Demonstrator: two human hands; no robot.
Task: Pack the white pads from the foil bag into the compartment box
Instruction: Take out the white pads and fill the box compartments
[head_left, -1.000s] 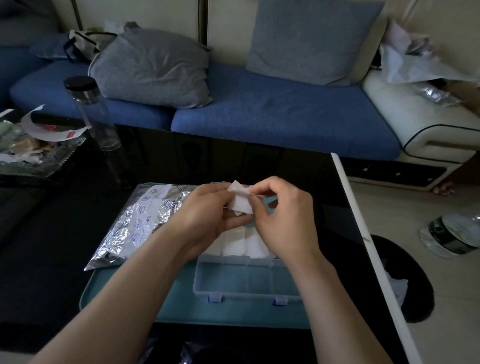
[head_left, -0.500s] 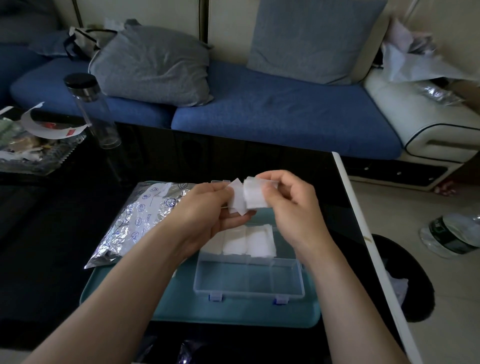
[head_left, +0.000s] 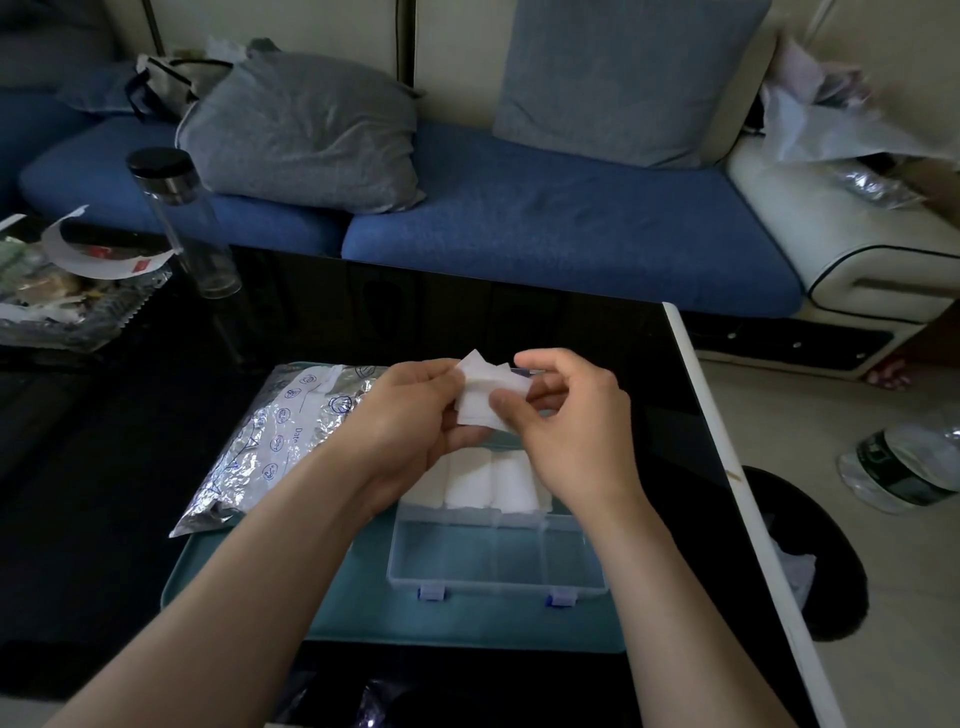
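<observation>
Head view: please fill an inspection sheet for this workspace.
Surface: glossy black table, teal plastic tray on it.
Job's things: crinkled silver foil bag lies over tray's left; clear plastic compartment box on tray, packed white pads in far row, near row looks empty.
Clutter: clear bottle with black lid; glass dish of scraps.
Grippers: left hand and right hand pinch held white pads above box.
Cables: nothing seen.
Surroundings: blue sofa, grey cushions, plastic bottle on floor.

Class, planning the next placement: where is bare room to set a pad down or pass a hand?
Free: the near row of the compartment box, between the white pads and the latches; the tray's near edge; the table left of the foil bag. Crowded: the far row, under the left hand and right hand.
</observation>
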